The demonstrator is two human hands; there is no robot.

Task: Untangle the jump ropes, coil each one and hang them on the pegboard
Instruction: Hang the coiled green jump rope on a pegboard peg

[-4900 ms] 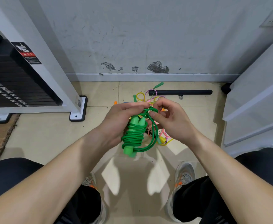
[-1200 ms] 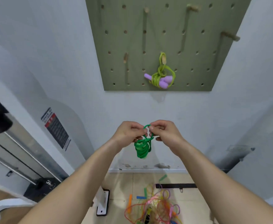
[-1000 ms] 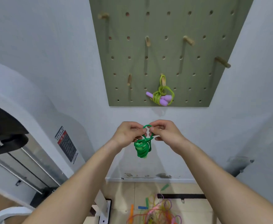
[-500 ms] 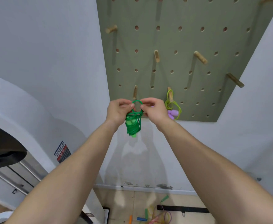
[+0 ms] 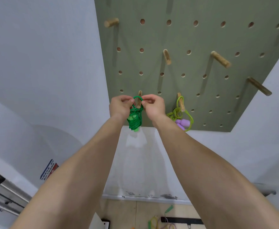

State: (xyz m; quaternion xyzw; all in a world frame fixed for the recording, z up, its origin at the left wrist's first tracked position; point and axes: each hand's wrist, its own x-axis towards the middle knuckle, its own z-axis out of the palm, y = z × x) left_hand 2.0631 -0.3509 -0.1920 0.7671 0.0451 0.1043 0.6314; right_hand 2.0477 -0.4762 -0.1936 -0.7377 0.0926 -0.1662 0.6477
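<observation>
Pegboard (image 5: 201,38): one; flat olive-green panel with rows of round holes, fixed to a pale wall.
Pegs (image 5: 167,57): six counted; round wooden dowels, all slanting out of the board; four bare.
Green jump rope (image 5: 135,120): one; thin glossy cord wound into a tight bundle around light-green handles, with a small loop standing up at the top. Held up against the bottom edge of the board, bundle hanging free between the two wrists.
Lower-left peg (image 5: 138,103): seen through the green loop, which crosses it. Cannot tell whether the loop is threaded over the tip.
Left hand (image 5: 120,107): thumb and forefinger pinched on the left side of the loop.
Right hand (image 5: 154,107): thumb and forefinger pinched on the right side of the loop.
Yellow-green jump rope (image 5: 175,114): one; coiled cord, hung by its loop on the neighbouring peg (image 5: 182,107), just right of the right hand.
Purple handles (image 5: 182,123): two, smooth and rounded, tucked in that coil.
Floor tangle (image 5: 153,223): loose cords, yellow-green and purple, cut off by the bottom edge; number cannot be told.
Black bar (image 5: 181,220): one; straight, lying on beige tiles beside the tangle.
</observation>
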